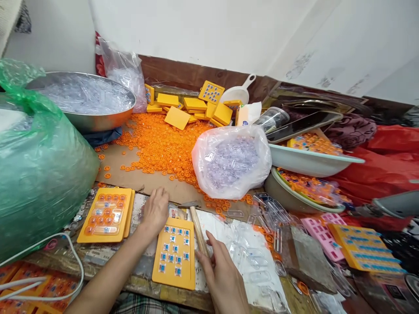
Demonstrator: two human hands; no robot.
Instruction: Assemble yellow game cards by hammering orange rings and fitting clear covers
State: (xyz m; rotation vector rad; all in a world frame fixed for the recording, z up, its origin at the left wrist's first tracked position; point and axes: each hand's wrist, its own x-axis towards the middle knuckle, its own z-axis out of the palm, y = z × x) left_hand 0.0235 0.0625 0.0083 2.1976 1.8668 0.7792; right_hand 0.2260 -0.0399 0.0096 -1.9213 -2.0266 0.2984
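A yellow plastic board [173,274] with several small blue-and-white inserts lies flat in front of me. My left hand [157,209] is just past its upper left corner, fingers curled downward; what they hold, if anything, is hidden. To the right of the board rests a hammer [197,226], its metal head pointing away from me. My right hand [224,274] has the lower end of the wooden handle between thumb and fingers. Two stacked yellow boards [127,205] lie at left, the top one fitted with orange rings and clear covers.
Loose orange rings [160,144] spread over cardboard behind my hands. A white bag [232,165] holds clear plastic pieces, as does a metal basin [98,117]. A green bag [42,170] bulges at left. Basins [314,161] and a stone block [310,257] stand at right.
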